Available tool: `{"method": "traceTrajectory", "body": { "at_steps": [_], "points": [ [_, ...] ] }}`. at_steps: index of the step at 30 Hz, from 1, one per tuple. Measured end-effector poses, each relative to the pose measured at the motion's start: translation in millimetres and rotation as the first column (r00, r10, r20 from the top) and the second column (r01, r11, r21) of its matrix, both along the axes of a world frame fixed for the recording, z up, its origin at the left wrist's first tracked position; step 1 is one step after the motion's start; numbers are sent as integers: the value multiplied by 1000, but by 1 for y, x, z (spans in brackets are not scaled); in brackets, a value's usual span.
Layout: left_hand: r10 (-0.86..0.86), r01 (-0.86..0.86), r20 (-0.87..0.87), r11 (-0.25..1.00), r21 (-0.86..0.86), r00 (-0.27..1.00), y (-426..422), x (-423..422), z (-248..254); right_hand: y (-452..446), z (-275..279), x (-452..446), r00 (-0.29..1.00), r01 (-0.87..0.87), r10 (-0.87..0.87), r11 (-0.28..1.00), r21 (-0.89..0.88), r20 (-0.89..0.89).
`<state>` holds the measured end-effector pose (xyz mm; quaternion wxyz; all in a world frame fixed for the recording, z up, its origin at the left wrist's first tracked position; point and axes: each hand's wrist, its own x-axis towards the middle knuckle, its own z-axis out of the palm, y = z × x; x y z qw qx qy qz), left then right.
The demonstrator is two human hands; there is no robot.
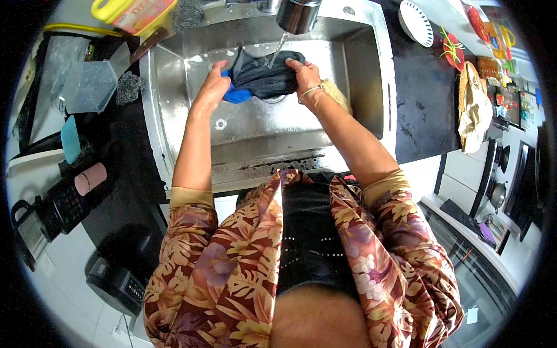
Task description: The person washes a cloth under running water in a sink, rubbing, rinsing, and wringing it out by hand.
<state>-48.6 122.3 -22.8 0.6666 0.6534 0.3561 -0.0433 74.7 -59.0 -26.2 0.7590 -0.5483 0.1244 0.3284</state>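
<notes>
A dark grey cloth (pixel 264 72) is stretched between my two hands over the sink (pixel 249 145), with a stream of water falling onto it. Its left end meets a bright blue piece (pixel 237 94); I cannot tell whether that is part of the same cloth. My left hand (pixel 214 88) grips the left side, its other fingers partly hidden behind the fabric. On the right edge, my right hand (pixel 306 78) is closed with the thumb on top. The dark metallic tap head (pixel 297 16) hangs just above. A yellowish scrubber (pixel 335 94) lies beside my right wrist.
A yellow bottle (pixel 139 14) and a grey scouring pad (pixel 130 87) are at the left of the sink, near a clear plastic container (pixel 90 87) and a pink cup (pixel 90 178). On the right counter stand a white-and-blue bowl (pixel 416 23) and a red dish (pixel 454 51).
</notes>
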Motion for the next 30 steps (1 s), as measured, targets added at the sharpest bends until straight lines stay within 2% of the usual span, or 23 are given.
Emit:
{"method": "traceTrajectory", "body": {
  "at_steps": [1,2,3,6,7,8,9,10,11,14,15,16,18,20,21,22,23,24,26,27,28,29,30],
  "points": [
    [27,-17,37,969,-247,999,-2,-6,1,1,1,4,1000,12,-12,1000,-12,16],
    [64,-25,66,876,-481,996,-4,-12,1,2,12,5,1000,-8,8,1000,1,22],
    [29,106,231,828,-550,972,-6,-15,-6,4,21,5,1000,-20,20,1000,17,16],
    [316,-31,155,513,-858,936,-23,-22,-4,7,42,10,999,-49,49,995,87,10],
    [312,-214,-43,536,-817,949,-31,-22,15,7,47,12,998,-58,58,991,119,4],
    [124,-40,87,767,-641,989,-38,-20,12,7,49,13,998,-66,67,986,151,-3],
    [-93,151,162,905,-398,982,-45,-19,6,10,48,15,998,-66,64,994,88,17],
    [-313,335,172,935,-116,934,-51,-17,4,10,43,18,996,-73,72,997,14,57],
    [-405,405,101,914,22,909,-56,-12,16,9,34,20,992,-80,85,995,-59,96],
    [-43,38,38,991,127,998,-37,-7,-4,2,12,17,990,-35,56,986,-162,126],
    [146,-108,151,966,-233,978,-29,-4,-8,-1,2,16,993,-33,55,981,-192,107],
    [195,-102,133,855,-508,972,-20,-2,-8,-3,-5,15,995,-32,53,974,-223,89],
    [298,-138,178,791,-596,938,-32,6,0,1,-22,6,996,-58,31,940,-337,-86],
    [250,-169,195,919,-357,948,-59,18,18,-4,-55,8,849,-115,128,992,56,-513],
    [132,-130,308,991,-26,942,-78,24,7,-3,-12,0,807,-218,188,976,13,-559],
    [15,-95,276,956,277,961,-97,28,12,-3,-9,-1,792,-209,174,978,8,-585],
    [-91,-68,340,902,427,936,-116,30,31,-13,-36,5,748,-236,431,883,405,-505],
    [-206,-54,385,822,567,900,-126,30,48,-11,-44,2,749,-213,411,892,399,-520],
    [-75,-108,262,776,621,962,-115,45,-6,-7,-59,-4,749,-166,370,908,385,-549],
    [56,-127,133,782,611,989,-101,49,-6,-3,-54,-6,828,-335,360,933,135,-431],
    [155,-153,56,733,663,986,-83,56,-22,3,-40,-7,872,-444,388,884,-145,-299],
    [151,-182,107,696,694,983,-72,54,-37,12,-3,-18,894,-390,323,902,-185,-310],
    [142,-216,162,653,726,976,-64,54,-44,21,-18,-16,915,-306,251,942,-137,-316]
  ]
}}
